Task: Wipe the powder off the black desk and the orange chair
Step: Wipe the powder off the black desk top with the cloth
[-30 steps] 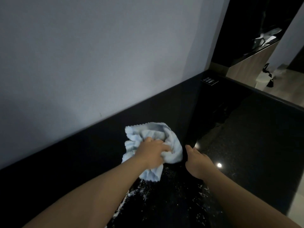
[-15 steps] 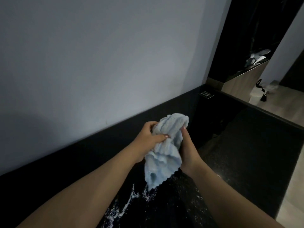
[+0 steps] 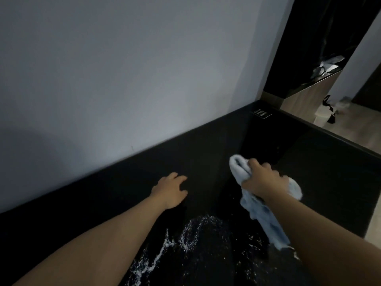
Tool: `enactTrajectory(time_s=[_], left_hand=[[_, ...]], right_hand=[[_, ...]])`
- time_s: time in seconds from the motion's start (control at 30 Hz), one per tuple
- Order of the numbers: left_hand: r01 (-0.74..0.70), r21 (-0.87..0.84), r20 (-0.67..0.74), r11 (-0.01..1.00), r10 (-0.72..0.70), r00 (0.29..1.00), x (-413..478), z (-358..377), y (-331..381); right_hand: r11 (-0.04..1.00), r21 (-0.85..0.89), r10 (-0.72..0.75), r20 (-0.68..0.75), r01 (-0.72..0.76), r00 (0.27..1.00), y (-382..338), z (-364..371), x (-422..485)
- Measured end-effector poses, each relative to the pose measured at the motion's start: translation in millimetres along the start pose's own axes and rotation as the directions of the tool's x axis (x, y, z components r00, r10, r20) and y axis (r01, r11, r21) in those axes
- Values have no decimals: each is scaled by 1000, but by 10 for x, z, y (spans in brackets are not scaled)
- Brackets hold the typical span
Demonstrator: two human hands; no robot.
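Observation:
The black desk [image 3: 321,182] fills the lower part of the view and meets a pale wall. White powder [image 3: 165,248] lies in streaks and specks on the desk between my forearms. My right hand [image 3: 261,178] grips a light blue cloth [image 3: 268,219], bunched above the fingers and hanging down past my wrist over the desk. My left hand [image 3: 171,188] holds nothing; its fingers are spread and relaxed near the desk's black back rim. The orange chair is not in view.
A black upstand [image 3: 144,162] runs along the pale wall [image 3: 144,69]. A small labelled panel [image 3: 260,114] sits in the far desk corner. The desk's right edge drops to a wood floor [image 3: 350,129], with a dark cabinet [image 3: 321,48] beyond.
The cloth passed from my left hand, through both hands, into my right hand alone. My left hand let go and moved left; my right hand carried the cloth to the right.

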State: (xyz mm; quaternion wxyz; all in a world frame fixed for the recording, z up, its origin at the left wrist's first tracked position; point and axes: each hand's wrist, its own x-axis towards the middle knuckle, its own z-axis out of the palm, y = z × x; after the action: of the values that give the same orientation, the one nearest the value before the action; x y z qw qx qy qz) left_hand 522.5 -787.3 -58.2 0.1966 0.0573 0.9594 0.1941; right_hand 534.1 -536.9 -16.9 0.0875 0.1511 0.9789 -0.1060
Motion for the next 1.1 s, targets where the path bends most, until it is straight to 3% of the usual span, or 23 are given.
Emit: enactTrajectory(time_s=[0.07, 0.13, 0.27, 0.33, 0.4, 0.43, 0.5, 0.57, 0.6, 0.7, 0.77, 0.87, 0.97, 1.03, 1.1], left_hand=[[116, 88, 130, 989, -127, 983, -5, 131, -171], [117, 161, 158, 980, -143, 977, -27, 222, -258], [94, 206, 143, 974, -126, 982, -55, 311, -250], [93, 194, 144, 977, -122, 982, -55, 301, -248], [73, 194, 152, 978, -103, 983, -64, 271, -265], [61, 199, 155, 978, -93, 984, -66, 254, -271], [36, 205, 169, 978, -71, 983, -52, 209, -287], [23, 192, 183, 981, -59, 981, -36, 176, -307], [19, 185, 188, 983, -55, 981, -26, 167, -315], [-8, 196, 200, 981, -32, 979, 17, 163, -365], [-15, 191, 219, 982, -28, 975, 53, 148, -394], [-12, 181, 229, 983, -30, 973, 79, 126, -413], [-27, 183, 187, 983, -8, 982, 32, 160, -412], [-33, 170, 185, 985, 1, 983, -19, 180, -407], [-40, 185, 191, 982, 4, 981, -77, 185, -392]], right_hand=[[997, -65, 41, 122, -34, 992, 96, 302, -5], [995, -57, 95, 188, -85, 978, 121, 532, -35], [988, -138, 78, 93, -64, 993, 51, 584, -44], [980, -137, -133, 77, 143, 988, -46, 623, -105], [920, 64, -392, 121, 387, 912, -154, 628, -184], [885, 208, -447, 119, 418, 887, -192, 574, -200], [855, 376, -371, -37, 356, 928, -201, 429, -52], [900, 348, -205, -195, 264, 959, -158, 295, 243], [936, 293, -142, -191, 195, 971, -128, 260, 395], [997, 68, 33, 90, -39, 995, -152, 379, 685], [997, -63, 50, 84, -44, 995, -310, 564, 737], [984, -106, -142, 29, 144, 989, -605, 735, 617], [910, -157, -385, 25, 384, 922, -707, 865, 237], [814, -116, -567, 53, 569, 822, -677, 939, -104], [691, 134, -723, 109, 710, 683, -618, 927, -381]])
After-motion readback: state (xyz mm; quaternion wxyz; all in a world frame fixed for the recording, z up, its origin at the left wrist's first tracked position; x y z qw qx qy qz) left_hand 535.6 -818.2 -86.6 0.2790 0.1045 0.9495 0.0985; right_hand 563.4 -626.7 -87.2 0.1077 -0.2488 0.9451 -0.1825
